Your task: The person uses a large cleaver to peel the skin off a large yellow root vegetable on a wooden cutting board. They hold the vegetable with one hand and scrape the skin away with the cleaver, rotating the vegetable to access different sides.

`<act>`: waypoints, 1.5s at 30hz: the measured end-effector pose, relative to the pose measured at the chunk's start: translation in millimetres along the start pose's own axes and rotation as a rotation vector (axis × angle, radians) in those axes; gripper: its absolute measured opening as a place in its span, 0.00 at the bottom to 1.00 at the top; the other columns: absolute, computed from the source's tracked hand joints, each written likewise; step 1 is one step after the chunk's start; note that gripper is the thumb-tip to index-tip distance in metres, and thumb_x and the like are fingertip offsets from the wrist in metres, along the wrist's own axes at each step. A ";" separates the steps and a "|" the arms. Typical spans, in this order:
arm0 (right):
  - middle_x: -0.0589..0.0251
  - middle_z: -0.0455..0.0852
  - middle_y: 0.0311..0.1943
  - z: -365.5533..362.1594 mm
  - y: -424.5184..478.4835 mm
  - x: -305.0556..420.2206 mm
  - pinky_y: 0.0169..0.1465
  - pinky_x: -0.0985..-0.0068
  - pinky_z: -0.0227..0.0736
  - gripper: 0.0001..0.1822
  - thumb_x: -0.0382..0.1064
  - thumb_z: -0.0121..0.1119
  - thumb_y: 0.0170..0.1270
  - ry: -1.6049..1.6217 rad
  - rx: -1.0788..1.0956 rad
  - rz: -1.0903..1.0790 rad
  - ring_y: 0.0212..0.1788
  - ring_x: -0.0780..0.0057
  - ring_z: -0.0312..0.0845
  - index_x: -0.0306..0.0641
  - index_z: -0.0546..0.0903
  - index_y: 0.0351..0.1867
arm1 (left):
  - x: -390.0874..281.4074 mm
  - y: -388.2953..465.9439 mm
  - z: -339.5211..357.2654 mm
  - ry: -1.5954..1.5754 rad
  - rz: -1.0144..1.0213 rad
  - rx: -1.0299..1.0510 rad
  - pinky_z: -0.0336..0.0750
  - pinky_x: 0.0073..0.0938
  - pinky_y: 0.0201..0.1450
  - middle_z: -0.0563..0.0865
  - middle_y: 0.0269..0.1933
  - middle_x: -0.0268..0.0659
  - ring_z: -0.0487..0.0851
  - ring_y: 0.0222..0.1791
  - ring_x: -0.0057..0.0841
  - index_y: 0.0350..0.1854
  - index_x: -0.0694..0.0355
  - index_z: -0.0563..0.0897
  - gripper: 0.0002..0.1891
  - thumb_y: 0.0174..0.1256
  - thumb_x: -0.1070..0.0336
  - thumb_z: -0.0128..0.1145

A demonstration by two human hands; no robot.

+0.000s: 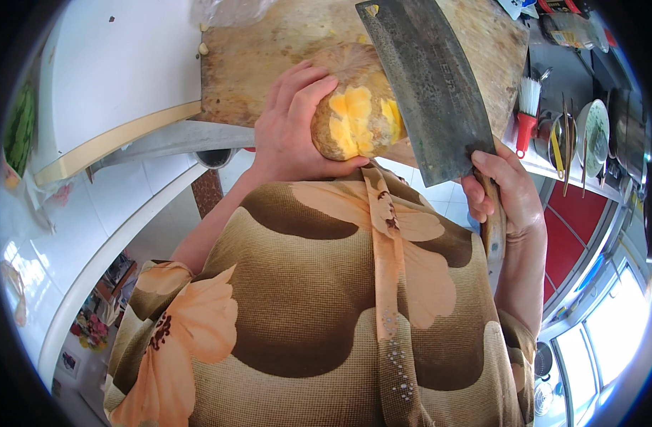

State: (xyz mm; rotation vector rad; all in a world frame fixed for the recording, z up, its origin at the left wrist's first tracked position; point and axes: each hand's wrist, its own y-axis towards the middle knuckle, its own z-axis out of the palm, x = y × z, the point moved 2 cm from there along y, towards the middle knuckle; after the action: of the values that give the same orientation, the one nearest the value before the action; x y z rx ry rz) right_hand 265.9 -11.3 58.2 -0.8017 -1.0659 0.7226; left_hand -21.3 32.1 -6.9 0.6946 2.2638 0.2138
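Note:
On a worn wooden cutting board [240, 69] sits a round tan pumpkin [331, 133], its near side showing bright orange-yellow flesh where patches of skin are gone. My left hand [288, 125] grips it from the left, thumb along its lower edge and fingers over the top. In my right hand [504, 187] is a broad, dark-bladed cleaver [432, 91], held by its wooden handle with the thumb near the blade's heel. The blade slants up and leftward and covers the pumpkin's right side. A small yellow scrap clings to its far corner.
At right, a red-handled brush [527, 120], a green-white bowl [593, 131] and several utensils crowd the counter. A plastic bottle [574, 32] lies at the upper right. To the left stands a white panel [123, 69], with a watermelon [19, 128] beyond it. Garlic cloves [203, 48] rest at the board's left edge.

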 end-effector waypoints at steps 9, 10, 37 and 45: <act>0.61 0.80 0.20 8.3 4.4 7.5 0.15 0.84 0.63 0.10 0.37 0.59 0.71 -0.088 -0.016 -0.011 0.11 0.83 0.66 0.35 0.79 0.48 | 2.0 -2.8 2.4 -0.014 -0.001 0.004 0.77 0.48 0.66 0.78 0.64 0.46 0.75 0.68 0.52 0.66 0.59 0.72 0.55 0.31 0.45 0.87; 0.61 0.80 0.20 8.3 4.7 8.3 0.15 0.83 0.63 0.10 0.37 0.59 0.71 -0.107 -0.021 -0.013 0.11 0.83 0.66 0.35 0.79 0.48 | 2.2 -2.9 2.5 -0.020 -0.011 0.007 0.77 0.49 0.65 0.77 0.65 0.43 0.74 0.69 0.52 0.66 0.57 0.72 0.54 0.31 0.44 0.87; 0.62 0.78 0.19 19.3 28.5 29.3 0.13 0.84 0.62 0.14 0.39 0.57 0.74 -0.227 0.098 -0.032 0.11 0.86 0.65 0.32 0.75 0.54 | 4.4 -2.7 0.2 -0.021 0.014 0.044 0.76 0.48 0.66 0.77 0.66 0.43 0.73 0.71 0.51 0.66 0.56 0.72 0.53 0.34 0.43 0.86; 0.63 0.79 0.20 15.3 32.7 32.1 0.15 0.84 0.62 0.17 0.39 0.60 0.72 -0.231 0.102 -0.031 0.11 0.86 0.63 0.33 0.76 0.56 | 2.9 -1.8 -2.0 -0.021 -0.014 0.067 0.76 0.47 0.66 0.77 0.65 0.45 0.74 0.69 0.50 0.66 0.58 0.73 0.53 0.32 0.46 0.87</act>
State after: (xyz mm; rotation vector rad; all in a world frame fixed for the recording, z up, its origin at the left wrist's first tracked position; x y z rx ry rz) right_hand 257.6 35.6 49.6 -0.6227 -1.2353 0.8509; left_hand -25.1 32.2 -7.9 0.7127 2.2641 0.1236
